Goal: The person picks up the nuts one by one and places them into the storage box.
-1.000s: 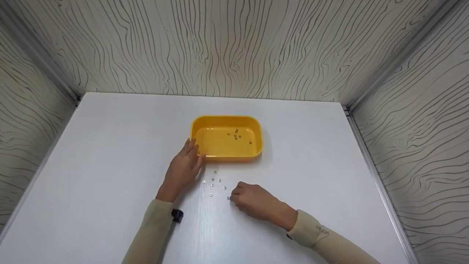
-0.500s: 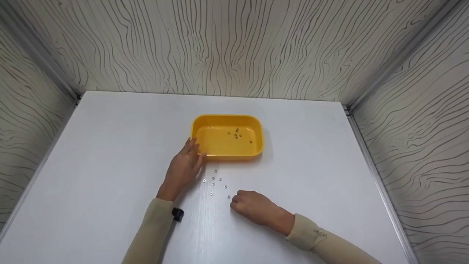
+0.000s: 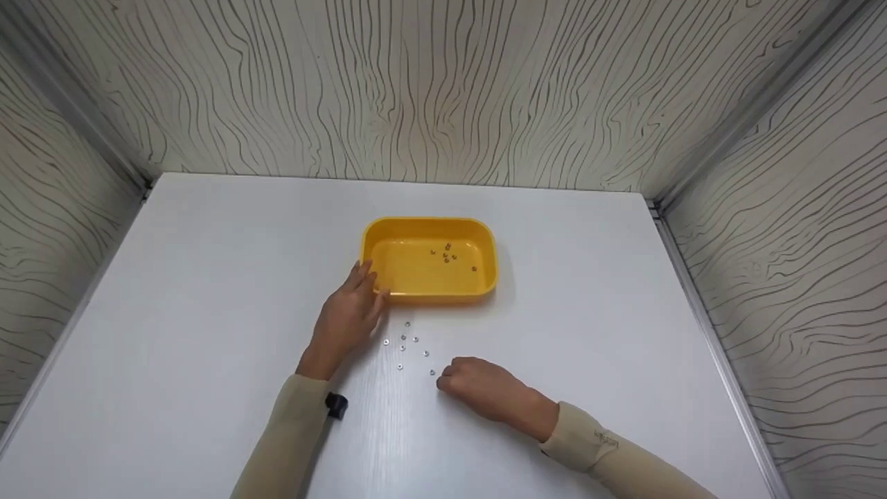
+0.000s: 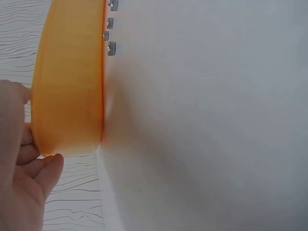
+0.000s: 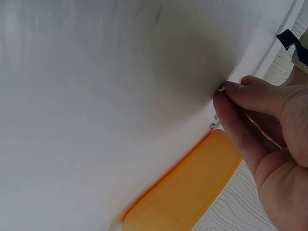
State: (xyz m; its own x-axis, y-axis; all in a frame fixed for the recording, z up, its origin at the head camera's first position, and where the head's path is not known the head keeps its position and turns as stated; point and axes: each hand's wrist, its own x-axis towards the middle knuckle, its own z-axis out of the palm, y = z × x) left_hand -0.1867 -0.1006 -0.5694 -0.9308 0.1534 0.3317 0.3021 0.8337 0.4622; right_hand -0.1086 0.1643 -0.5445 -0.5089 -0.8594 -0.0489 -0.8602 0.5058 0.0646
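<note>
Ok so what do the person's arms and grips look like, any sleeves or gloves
The left sleeve and right sleeve are long and beige; dark lettering, unreadable here, marks the right one, and a small black piece shows beside the left. The left grip and right grip are gloveless.

The left hand [image 4: 21, 192] holds the bin [image 4: 67, 77] at a corner of its rim. On the desk [image 4: 202, 120], at least 4 nuts [image 4: 112, 48] lie near the bin's bottom edge; past the desk's edge shows a lined wall [image 4: 72, 202].
</note>
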